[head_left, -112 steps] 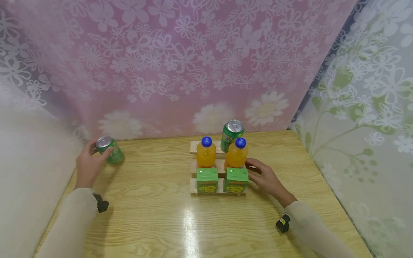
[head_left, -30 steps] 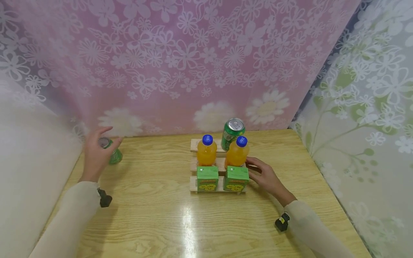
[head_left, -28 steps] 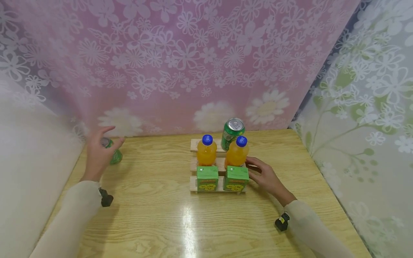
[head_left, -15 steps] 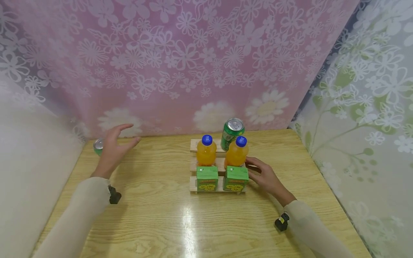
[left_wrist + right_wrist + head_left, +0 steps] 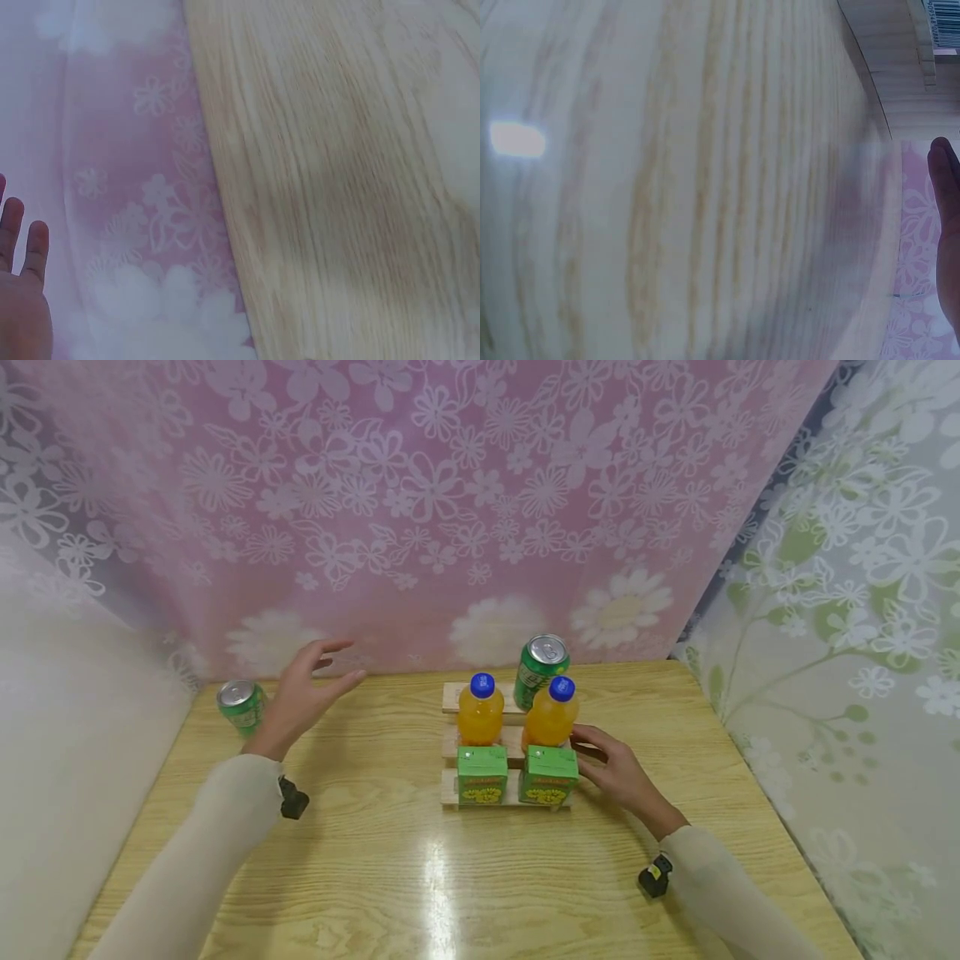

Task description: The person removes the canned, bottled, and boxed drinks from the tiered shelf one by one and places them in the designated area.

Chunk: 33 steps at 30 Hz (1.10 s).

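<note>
My left hand (image 5: 303, 697) is over the table's left half, fingers spread apart from the thumb, holding nothing. Behind its wrist stands a green drink can (image 5: 242, 706), partly covered by the forearm. Part of that hand (image 5: 22, 300) shows in the left wrist view's lower left corner. My right hand (image 5: 618, 772) is against the right side of a stepped wooden rack (image 5: 450, 743). Its fingertips disappear beside the right orange-juice bottle (image 5: 550, 722) and green drink carton (image 5: 550, 777); I cannot tell whether they grip the rack.
On the rack's left sit another orange-juice bottle (image 5: 481, 718) and green carton (image 5: 482, 777). A second green can (image 5: 542, 672) stands on its back right step. A pink flowered curtain (image 5: 375, 527) hangs behind the wooden table (image 5: 360, 860), with pale cloth along both sides.
My left hand has let go of the green can, leaving it standing at the back left, and has moved right, clear of it. The right hand and rack have stayed in place.
</note>
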Each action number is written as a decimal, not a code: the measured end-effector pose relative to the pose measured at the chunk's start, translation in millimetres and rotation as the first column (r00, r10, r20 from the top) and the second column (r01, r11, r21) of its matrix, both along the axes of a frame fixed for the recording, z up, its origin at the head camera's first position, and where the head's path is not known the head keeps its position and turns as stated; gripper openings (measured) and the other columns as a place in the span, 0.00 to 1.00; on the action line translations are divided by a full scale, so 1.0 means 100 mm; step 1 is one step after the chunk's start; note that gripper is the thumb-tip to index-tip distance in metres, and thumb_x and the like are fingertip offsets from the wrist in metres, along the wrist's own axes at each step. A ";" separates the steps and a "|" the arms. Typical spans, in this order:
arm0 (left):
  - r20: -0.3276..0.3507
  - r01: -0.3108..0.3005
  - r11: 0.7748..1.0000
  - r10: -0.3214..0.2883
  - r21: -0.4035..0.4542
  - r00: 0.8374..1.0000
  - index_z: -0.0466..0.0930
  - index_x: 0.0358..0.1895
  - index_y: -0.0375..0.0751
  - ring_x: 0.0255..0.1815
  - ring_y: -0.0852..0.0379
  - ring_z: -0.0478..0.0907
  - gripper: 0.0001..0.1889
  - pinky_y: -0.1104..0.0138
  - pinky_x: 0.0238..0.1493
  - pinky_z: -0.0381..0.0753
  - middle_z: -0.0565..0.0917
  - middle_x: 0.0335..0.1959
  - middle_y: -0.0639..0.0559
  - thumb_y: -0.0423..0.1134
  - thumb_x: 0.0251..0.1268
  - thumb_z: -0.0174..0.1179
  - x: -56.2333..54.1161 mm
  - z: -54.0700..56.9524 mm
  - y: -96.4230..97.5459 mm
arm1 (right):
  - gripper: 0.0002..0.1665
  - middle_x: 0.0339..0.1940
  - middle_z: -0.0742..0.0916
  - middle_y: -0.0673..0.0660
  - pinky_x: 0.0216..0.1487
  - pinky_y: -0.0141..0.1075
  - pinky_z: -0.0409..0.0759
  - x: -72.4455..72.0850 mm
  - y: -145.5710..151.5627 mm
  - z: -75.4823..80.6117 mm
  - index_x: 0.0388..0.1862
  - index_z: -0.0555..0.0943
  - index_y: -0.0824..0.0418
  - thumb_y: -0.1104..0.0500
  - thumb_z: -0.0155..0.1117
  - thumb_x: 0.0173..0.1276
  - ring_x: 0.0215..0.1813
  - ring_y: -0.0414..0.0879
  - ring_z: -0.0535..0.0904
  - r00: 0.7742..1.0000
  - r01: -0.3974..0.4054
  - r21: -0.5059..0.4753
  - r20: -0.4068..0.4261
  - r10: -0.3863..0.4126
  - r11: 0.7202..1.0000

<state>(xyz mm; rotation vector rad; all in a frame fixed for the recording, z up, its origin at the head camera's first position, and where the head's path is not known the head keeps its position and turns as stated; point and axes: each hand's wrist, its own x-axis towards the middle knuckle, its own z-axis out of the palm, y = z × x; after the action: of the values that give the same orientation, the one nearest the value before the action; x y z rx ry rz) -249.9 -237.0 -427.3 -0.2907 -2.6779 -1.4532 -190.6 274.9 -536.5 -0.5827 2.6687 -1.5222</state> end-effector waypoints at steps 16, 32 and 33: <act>0.029 0.142 0.990 -0.143 0.025 0.989 0.75 0.78 0.57 0.81 0.35 0.68 0.33 0.34 0.77 0.71 0.73 0.81 0.52 0.60 0.75 0.70 -0.18 0.14 0.47 | 0.33 0.77 0.80 0.65 0.73 0.59 0.79 0.01 -0.01 0.02 0.80 0.75 0.63 0.64 0.70 0.79 0.75 0.66 0.78 1.000 0.010 0.014 -0.007 -0.010 1.000; 0.085 0.265 0.961 -0.271 0.076 0.959 0.80 0.71 0.66 0.81 0.40 0.68 0.27 0.37 0.80 0.70 0.77 0.77 0.61 0.62 0.72 0.71 -0.28 0.30 0.94 | 0.32 0.78 0.80 0.64 0.74 0.58 0.79 0.02 -0.01 0.03 0.80 0.75 0.61 0.64 0.69 0.80 0.76 0.64 0.77 1.000 0.004 0.004 0.005 -0.004 1.000; 0.083 0.277 0.958 -0.283 0.079 0.956 0.80 0.71 0.66 0.81 0.41 0.69 0.28 0.37 0.80 0.70 0.77 0.76 0.62 0.62 0.72 0.72 -0.28 0.31 0.97 | 0.32 0.78 0.80 0.64 0.74 0.58 0.79 0.02 -0.01 0.03 0.80 0.75 0.61 0.64 0.69 0.80 0.76 0.64 0.77 1.000 0.006 0.006 0.007 -0.006 1.000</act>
<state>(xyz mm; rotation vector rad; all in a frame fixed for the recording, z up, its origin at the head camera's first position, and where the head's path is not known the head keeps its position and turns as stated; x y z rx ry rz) -278.2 -139.7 -396.4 -0.6363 -2.7427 -1.6655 -189.0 273.8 -533.1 -0.5687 2.6711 -1.5146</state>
